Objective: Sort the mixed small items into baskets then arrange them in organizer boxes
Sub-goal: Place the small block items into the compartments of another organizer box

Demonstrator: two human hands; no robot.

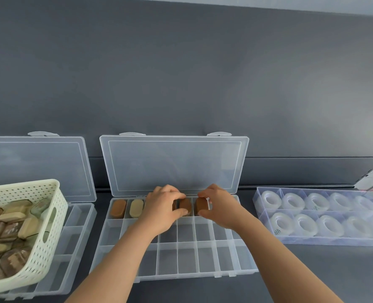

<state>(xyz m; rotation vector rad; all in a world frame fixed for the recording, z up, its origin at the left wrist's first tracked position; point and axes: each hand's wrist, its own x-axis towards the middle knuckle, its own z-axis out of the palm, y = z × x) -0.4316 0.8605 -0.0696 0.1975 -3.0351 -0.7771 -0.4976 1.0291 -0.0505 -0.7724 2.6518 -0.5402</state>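
— Where are your hands right now?

— Both are over the far row of the middle organizer box [181, 259]. My left hand [162, 212] is pinched, thumb and fingers, on a brown oval piece [186, 206] standing in its compartment. My right hand [219, 207] is pinched the same way on a second brown piece [201, 207] in the next compartment to the right.

— How many pieces are in that row?

— I count four: an orange-brown one [118, 208] and a beige one [136, 207] to the left, then the two I hold. My left hand may be hiding another between them; I cannot tell.

— And around the box?

— Its clear lid [174, 167] stands open behind my hands. On my left a cream perforated basket [50, 226], full of mixed beige and brown pieces, sits on a second open organizer box [76, 237]. On my right, on the grey counter [312, 270], a clear tray [266, 217] holds ten tape rolls [270, 200], five per row.
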